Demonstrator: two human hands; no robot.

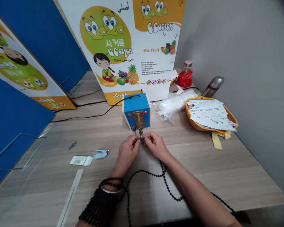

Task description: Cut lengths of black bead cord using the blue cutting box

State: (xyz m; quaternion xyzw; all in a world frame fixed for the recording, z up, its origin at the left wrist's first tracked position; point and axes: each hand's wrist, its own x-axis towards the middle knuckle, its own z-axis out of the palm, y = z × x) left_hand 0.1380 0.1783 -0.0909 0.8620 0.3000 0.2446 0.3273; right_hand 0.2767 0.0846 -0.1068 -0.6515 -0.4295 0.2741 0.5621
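Hands (127, 148) (156, 145), just apart, pinching small dark pieces (133, 142) before blue machine (129, 110). Black bead strands (98, 206) around left wrist (115, 172).

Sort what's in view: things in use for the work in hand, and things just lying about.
In use:
blue machine, its tip between the left hand and right hand
black bead strands, partly wrapped around the left wrist

Apparently just lying about:
light-blue stapler
small white box
clear plastic bag
steel flask
orange basket of MADE IN CHINA labels
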